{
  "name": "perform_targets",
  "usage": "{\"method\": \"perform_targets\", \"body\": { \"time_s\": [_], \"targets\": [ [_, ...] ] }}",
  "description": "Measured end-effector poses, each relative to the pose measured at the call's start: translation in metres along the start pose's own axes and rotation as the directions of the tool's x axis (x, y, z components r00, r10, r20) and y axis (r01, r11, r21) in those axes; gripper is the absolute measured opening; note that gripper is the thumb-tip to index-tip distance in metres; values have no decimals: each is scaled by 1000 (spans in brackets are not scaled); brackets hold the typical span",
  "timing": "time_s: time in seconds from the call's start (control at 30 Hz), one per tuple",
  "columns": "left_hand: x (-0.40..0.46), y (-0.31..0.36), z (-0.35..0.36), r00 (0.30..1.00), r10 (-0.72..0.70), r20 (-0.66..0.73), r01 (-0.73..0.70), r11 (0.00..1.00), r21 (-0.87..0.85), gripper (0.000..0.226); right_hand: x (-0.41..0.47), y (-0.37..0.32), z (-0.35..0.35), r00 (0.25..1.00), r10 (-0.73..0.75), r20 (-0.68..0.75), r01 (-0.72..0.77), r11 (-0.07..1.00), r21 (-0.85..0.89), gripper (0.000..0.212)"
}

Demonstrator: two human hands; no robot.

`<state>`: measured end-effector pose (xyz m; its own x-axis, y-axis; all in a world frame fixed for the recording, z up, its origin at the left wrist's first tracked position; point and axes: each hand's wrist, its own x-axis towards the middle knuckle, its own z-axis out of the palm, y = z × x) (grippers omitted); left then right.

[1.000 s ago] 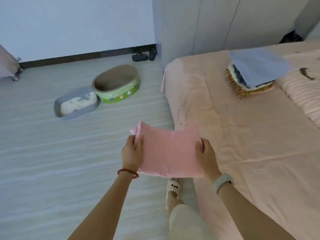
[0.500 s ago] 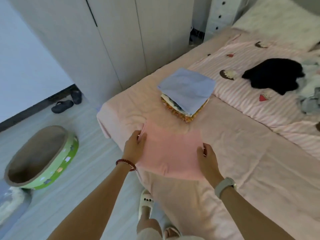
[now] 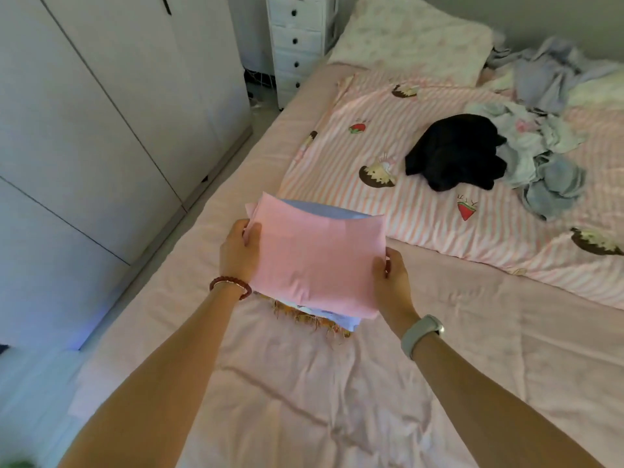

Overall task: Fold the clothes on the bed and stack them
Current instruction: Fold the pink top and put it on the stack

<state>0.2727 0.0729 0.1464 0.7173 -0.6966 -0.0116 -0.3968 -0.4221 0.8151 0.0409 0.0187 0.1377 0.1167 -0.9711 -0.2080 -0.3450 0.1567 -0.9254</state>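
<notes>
A folded pink garment (image 3: 317,255) is held flat over the stack of folded clothes (image 3: 314,317) on the pink bed (image 3: 337,393). My left hand (image 3: 238,251) grips its left edge and my right hand (image 3: 391,282) grips its right edge. Only the stack's blue top layer (image 3: 324,209) and fringed yellow bottom edge show around the pink garment. Whether the garment rests on the stack or hovers just above it I cannot tell. A crumpled black garment (image 3: 456,152) and a heap of pale blue and white unfolded clothes (image 3: 543,157) lie farther right on the striped blanket.
A pink striped blanket (image 3: 388,204) with strawberry prints covers the far half of the bed, with a pillow (image 3: 412,38) at its head. White wardrobe doors (image 3: 101,113) line the left side, and a small white drawer unit (image 3: 297,45) stands by the bed's head.
I have turned from the floor side toward the bed and carried the pink garment forward, from beside the bed's corner to directly over the stack. Both hands keep their hold.
</notes>
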Motion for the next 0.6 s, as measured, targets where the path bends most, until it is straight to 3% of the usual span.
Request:
{"method": "perform_targets", "body": {
  "time_s": [0.2,0.33,0.43,0.5,0.53,0.6],
  "targets": [
    [73,-31,46,1000,0,20,0,1000,-10,25,64,20,37,996,39,-77,-37,999,27,24],
    [82,-58,75,983,-116,141,103,990,99,31,69,53,41,978,198,-60,-202,978,-54,33],
    [86,-64,84,969,-210,129,188,969,161,37,63,63,39,960,275,-45,-278,958,-67,43],
    [84,-61,88,983,-183,2,177,951,253,42,55,61,36,982,162,-102,-179,965,-193,47],
    [79,-57,90,993,-89,-72,108,936,334,44,50,59,36,991,-3,-135,-42,942,-332,47],
    [67,-51,95,974,222,-49,-174,867,466,46,44,57,39,924,-377,-65,251,727,-640,49]
  ]
}}
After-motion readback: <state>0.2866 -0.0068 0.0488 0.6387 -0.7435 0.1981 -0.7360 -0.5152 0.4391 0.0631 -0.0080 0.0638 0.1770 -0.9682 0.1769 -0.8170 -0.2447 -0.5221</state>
